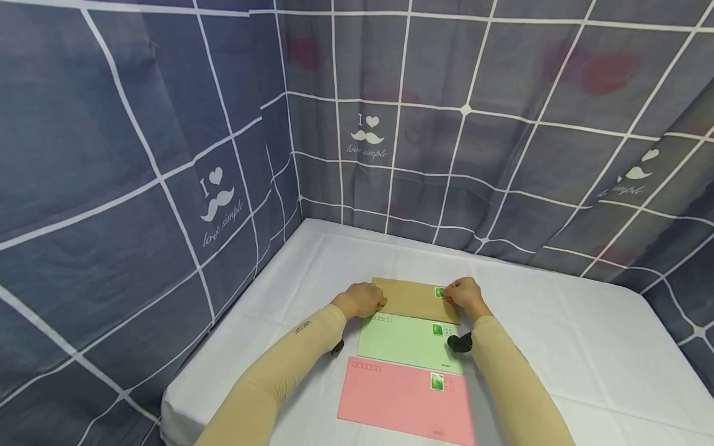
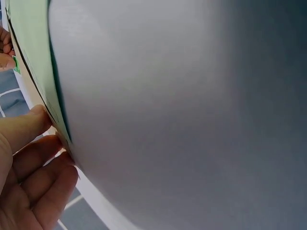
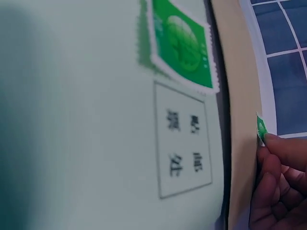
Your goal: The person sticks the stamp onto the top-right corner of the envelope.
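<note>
My left hand [image 1: 364, 300] grips the left end of a brown envelope [image 1: 409, 298], with the thumb and curled fingers at its edge in the left wrist view. At the envelope's upper right corner, my right hand [image 1: 466, 293] pinches a small green postage stamp [image 3: 261, 128] between thumb and fingers. The stamp lies against the brown paper, partly covered by the fingertips. Just below lies a light green envelope [image 1: 401, 344] bearing a green stamp [image 1: 437, 330] beside a printed box. Nearest me is a pink envelope [image 1: 398, 399], also with a green stamp [image 1: 437, 381] at its upper right.
A white cloth [image 1: 558, 334] covers the table. Dark grey curtains [image 1: 424, 136] with white grid lines hang along its back and left sides. The black wrist-camera mount [image 1: 460, 342] by my right wrist overlaps the green envelope's right edge.
</note>
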`<state>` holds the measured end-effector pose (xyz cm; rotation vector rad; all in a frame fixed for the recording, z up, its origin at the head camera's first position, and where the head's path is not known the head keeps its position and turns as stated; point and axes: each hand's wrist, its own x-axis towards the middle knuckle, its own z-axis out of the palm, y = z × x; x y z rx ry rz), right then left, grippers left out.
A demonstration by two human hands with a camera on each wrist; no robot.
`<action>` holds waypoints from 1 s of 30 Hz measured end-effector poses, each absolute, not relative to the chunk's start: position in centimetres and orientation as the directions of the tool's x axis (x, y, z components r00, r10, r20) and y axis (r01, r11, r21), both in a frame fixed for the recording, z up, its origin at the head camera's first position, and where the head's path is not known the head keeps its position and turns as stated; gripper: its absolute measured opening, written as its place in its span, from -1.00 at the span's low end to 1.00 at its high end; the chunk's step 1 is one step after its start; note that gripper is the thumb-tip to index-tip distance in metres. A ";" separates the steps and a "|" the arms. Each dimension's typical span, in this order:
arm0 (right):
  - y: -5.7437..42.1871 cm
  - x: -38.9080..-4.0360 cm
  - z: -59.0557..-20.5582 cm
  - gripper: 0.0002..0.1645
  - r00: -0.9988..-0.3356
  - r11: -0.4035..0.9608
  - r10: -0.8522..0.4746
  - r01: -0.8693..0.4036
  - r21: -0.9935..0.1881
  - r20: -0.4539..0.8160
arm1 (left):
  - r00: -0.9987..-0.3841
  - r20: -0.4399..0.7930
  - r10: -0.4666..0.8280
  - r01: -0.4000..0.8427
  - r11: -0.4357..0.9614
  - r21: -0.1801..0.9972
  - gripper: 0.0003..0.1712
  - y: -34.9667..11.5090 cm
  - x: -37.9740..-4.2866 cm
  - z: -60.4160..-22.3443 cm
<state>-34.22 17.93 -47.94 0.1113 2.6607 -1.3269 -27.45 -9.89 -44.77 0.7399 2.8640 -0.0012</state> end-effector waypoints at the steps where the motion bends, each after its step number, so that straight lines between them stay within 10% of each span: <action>1: 17.9 -34.3 -47.9 -0.84 -0.984 0.605 -0.001 0.143 -0.783 -0.180 | -0.860 -0.171 0.480 0.480 0.876 0.046 -0.64 -9.9 -27.4 -44.7; 30: 17.1 -33.3 -47.0 -0.86 -0.994 0.739 0.028 0.093 -0.668 -0.107 | -0.868 -0.174 0.466 0.464 0.884 0.052 -0.65 -9.8 -27.1 -44.8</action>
